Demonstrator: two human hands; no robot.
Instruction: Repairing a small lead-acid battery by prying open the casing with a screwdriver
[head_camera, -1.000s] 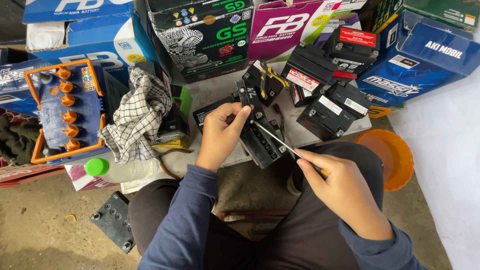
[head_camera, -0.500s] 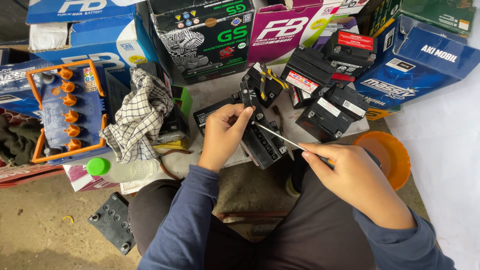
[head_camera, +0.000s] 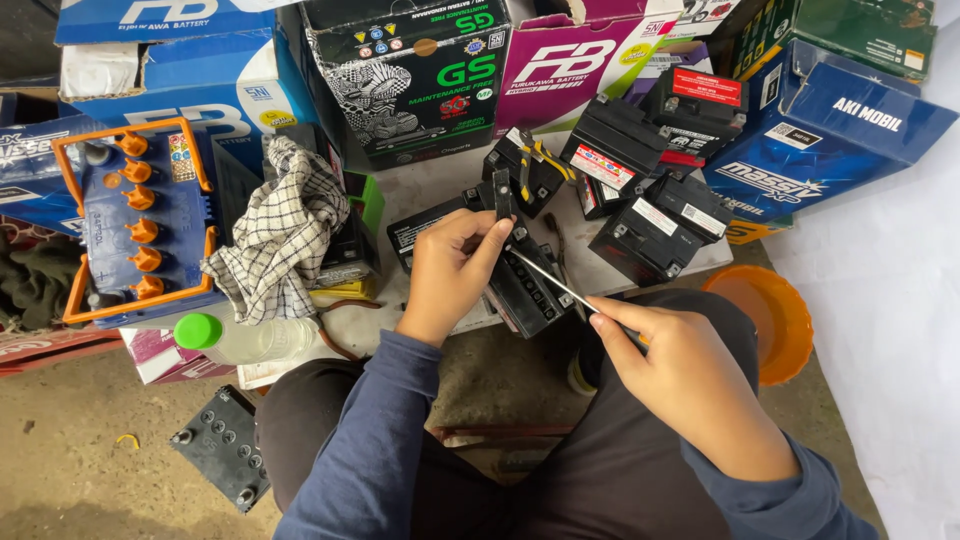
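My left hand (head_camera: 452, 272) pinches a small black strip (head_camera: 503, 195) upright between thumb and fingers, above a small black battery (head_camera: 528, 292) lying tilted at the table's front edge. My right hand (head_camera: 672, 368) grips a screwdriver (head_camera: 550, 281) whose thin metal shaft runs up and left, its tip meeting the left fingers just over the battery. The handle is hidden in my fist. Both sleeves are dark blue, and my knees sit below the table.
Several small black batteries (head_camera: 652, 225) and yellow-handled pliers (head_camera: 532, 160) lie behind. A checked cloth (head_camera: 283, 232), a blue battery with orange caps (head_camera: 140, 225), a green-capped bottle (head_camera: 240, 338), cardboard boxes (head_camera: 410, 70), an orange bowl (head_camera: 770, 315) and a black lid on the floor (head_camera: 222, 460) surround me.
My right hand has shifted slightly right and up, and the screwdriver's tip has come up to my left fingers. The left hand still holds the black strip in much the same place.
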